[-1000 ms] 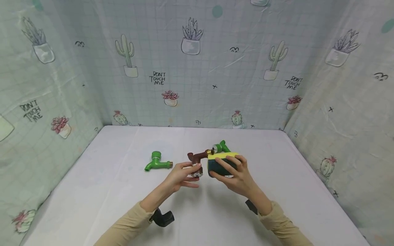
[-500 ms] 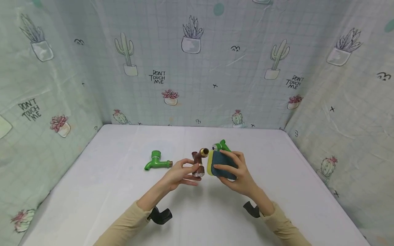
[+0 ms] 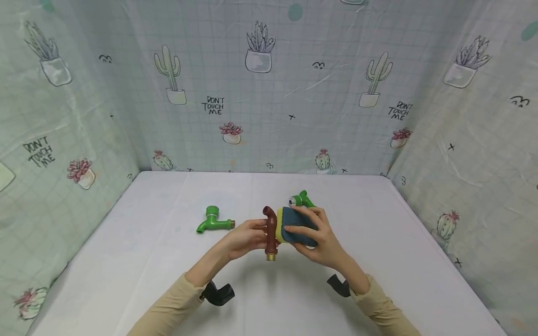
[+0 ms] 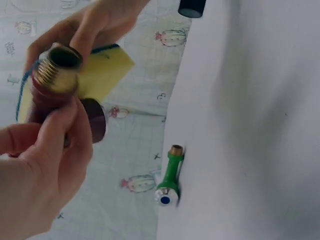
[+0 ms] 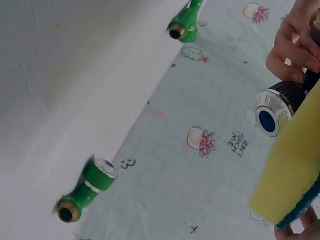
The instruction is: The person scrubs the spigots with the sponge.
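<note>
Brown and brass, the tap [image 3: 271,229] is pinched in my left grip [image 3: 247,239]; my right grip [image 3: 322,239] clasps a sponge [image 3: 295,220] beside it.

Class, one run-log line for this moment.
left hand: holds brown tap with brass thread; right hand: holds yellow-blue sponge, yellow side facing tap; two green taps: on white table
</note>
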The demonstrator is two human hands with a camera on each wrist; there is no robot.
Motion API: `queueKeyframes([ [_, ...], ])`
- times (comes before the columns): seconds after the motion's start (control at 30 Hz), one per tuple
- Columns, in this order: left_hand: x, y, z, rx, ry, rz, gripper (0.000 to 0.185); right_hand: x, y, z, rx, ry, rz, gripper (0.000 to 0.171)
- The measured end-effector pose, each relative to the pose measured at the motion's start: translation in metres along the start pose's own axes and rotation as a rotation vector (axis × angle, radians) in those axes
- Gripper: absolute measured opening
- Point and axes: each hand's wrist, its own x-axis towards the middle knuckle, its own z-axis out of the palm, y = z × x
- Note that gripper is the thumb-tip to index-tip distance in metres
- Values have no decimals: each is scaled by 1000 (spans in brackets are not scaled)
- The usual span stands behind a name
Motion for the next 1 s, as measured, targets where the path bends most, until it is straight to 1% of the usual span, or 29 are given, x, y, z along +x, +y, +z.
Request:
queueKeyframes([
  [0.03,0,0,-1,-24,-13,4,44,0,0,-1,-17,0,-3,29],
  [0.1,0,0,-1,-56,-18,10,46,1,0,-2,-51,-3,-12,29],
  [0.2,0,-1,0,-53,-7,42,48,2,0,-3,-112,-11,-38,29],
  [0.33,1,-4,3,-42,49,76,54,2,0,-4,-166,-24,-58,29],
  [0.4,0,-5,4,-54,86,80,56,1,1,-5,-179,-34,-58,30],
  [0.47,0,-6,5,-77,124,79,57,-2,2,-6,-187,-46,-52,35],
  [0.57,0,-7,5,-101,151,70,55,-5,3,-6,-194,-49,-52,37],
  [0.67,0,-7,4,-114,152,73,54,-4,3,-6,-191,-38,-54,30],
  [0.73,0,-8,4,-109,140,80,53,-1,4,-6,-182,-28,-49,29],
  [0.87,-1,-9,3,-44,112,95,51,5,8,-7,-130,-31,-8,30],
  [1.0,-3,-9,2,32,90,86,47,13,13,-7,-34,-61,64,30],
])
